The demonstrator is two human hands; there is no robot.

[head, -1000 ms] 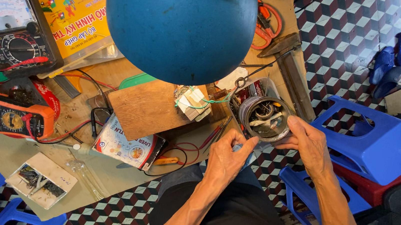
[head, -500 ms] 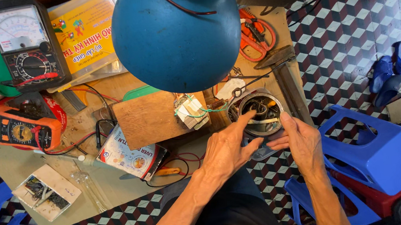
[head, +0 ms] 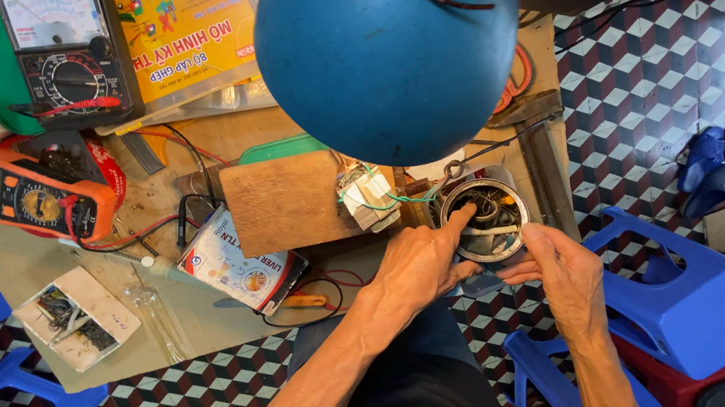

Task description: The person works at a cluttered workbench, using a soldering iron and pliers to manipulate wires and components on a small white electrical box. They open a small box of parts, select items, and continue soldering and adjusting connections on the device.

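Left hand: the left hand (head: 420,265) reaches up from the near edge, index finger stretched into the open motor housing (head: 484,220), other fingers loosely curled.
Right hand: the right hand (head: 561,267) cups the housing's near right rim, fingers bent against it.
Motor housing: round metal can with wires inside, at the surface's (head: 14,261) right edge, under the blue lamp shade (head: 390,46).
Left of it: wooden block (head: 285,203), orange multimeter (head: 29,191).
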